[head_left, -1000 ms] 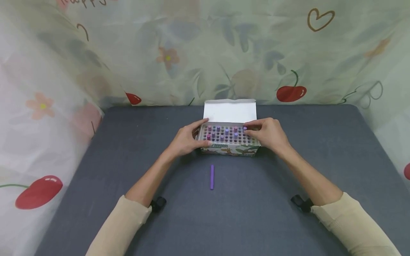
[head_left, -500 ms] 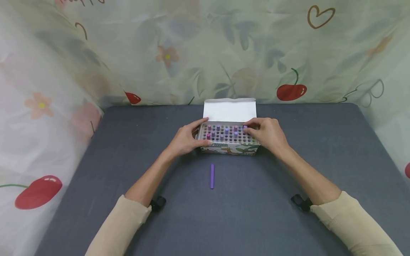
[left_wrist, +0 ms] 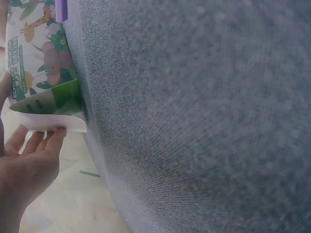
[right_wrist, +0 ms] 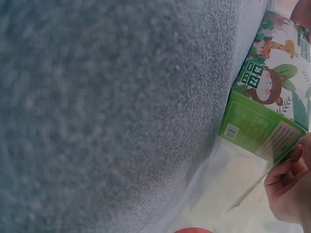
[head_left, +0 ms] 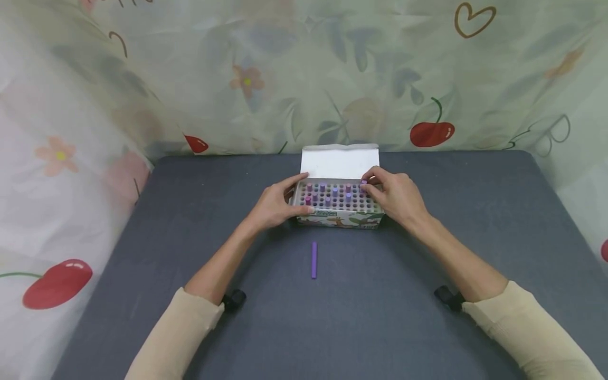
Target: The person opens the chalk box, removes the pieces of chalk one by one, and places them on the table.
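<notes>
A patterned cardboard box (head_left: 339, 219) stands on the table with its lid raised at the back; its top is a grid of round holes. Several pink and purple crayon-like sticks (head_left: 335, 192) stick up from the holes. My left hand (head_left: 273, 206) holds the box's left end, thumb at the front edge and index finger towards the back. At the back right of the grid, my right hand (head_left: 401, 198) pinches the top of a purple crayon-like stick (head_left: 364, 183) between thumb and index finger. Its lower part is hidden.
Another purple crayon-like stick (head_left: 314, 260) lies on the grey table (head_left: 370, 316) in front of the box. The white lid (head_left: 340, 161) stands up near a printed curtain (head_left: 294, 68). Green end panels (right_wrist: 257, 124) show in the wrist views.
The stick in my right hand has risen a little out of the grid, and the right fingers have come up with it. My left hand keeps its hold on the box.
</notes>
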`<act>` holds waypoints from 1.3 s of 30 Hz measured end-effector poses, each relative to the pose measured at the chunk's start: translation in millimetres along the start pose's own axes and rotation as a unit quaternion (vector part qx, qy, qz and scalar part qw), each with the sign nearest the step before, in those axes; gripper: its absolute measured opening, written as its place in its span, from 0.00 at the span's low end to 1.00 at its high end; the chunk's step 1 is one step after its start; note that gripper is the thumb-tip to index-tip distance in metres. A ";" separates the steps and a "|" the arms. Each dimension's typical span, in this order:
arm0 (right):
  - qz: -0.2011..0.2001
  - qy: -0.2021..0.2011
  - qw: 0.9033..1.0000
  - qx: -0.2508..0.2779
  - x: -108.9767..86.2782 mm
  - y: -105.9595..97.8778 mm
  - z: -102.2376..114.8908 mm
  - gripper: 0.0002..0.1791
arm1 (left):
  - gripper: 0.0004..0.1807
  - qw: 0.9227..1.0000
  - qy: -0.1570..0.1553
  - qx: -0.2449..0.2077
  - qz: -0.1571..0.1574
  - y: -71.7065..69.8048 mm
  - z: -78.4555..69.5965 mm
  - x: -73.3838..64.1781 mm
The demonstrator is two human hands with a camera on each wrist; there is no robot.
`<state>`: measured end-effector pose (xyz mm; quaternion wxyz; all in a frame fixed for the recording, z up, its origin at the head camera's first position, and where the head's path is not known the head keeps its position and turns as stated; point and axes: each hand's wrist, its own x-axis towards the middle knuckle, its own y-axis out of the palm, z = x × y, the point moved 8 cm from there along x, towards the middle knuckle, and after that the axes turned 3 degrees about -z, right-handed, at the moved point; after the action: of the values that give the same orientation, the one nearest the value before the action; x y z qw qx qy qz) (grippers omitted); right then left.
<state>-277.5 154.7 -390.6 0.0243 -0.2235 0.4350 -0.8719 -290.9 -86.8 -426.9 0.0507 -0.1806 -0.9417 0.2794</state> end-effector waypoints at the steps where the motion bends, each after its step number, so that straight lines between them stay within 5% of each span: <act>1: -0.003 -0.003 1.000 -0.002 0.4 -0.7 1.0 0.05 | 0.46 1.000 -0.002 0.001 0.000 -0.2 0.0 -0.2; 12: -0.099 0.016 0.991 0.094 3.0 -18.9 2.6 0.09 | 0.46 1.000 -0.006 0.009 -0.001 -0.5 0.3 0.9; 18: -0.146 0.029 0.964 0.218 4.2 -29.4 0.4 0.13 | 0.46 1.000 -0.006 0.003 0.001 -0.9 0.0 0.9; 23: -0.126 0.046 0.937 0.323 1.4 -29.8 1.9 0.14 | 0.46 1.000 0.000 0.004 0.002 -1.2 -1.7 0.8; 30: -0.071 0.070 0.909 0.405 -8.5 -24.6 13.4 0.14 | 0.46 1.000 0.008 0.006 0.003 -1.8 -3.2 0.6; 39: -0.035 0.095 0.909 0.404 -22.5 -14.9 23.1 0.16 | 0.46 1.000 0.009 0.015 0.003 -1.3 -3.2 -0.7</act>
<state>-245.5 152.0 -375.4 0.0402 -0.1255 0.0378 -0.9906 -290.0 -86.4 -423.5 0.0614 -0.1850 -0.9364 0.2917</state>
